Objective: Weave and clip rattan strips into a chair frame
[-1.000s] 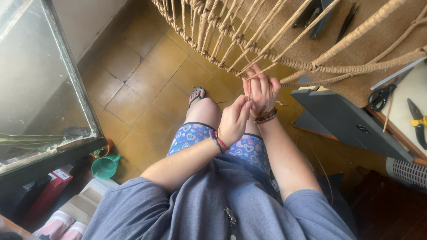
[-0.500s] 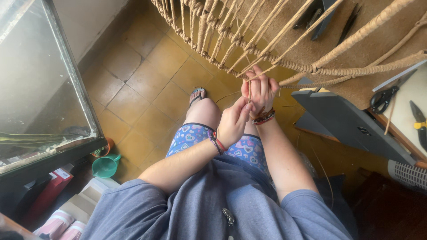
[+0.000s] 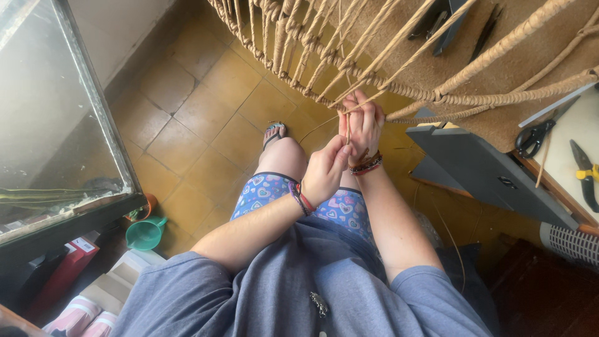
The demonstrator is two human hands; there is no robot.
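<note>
Right hand raised, pinching cord; left hand gripping it below

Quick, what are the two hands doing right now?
Left hand: closed, pinching a thin strand just below the woven frame.
Right hand: fingers curled shut around the same strand at the frame's rim.
</note>
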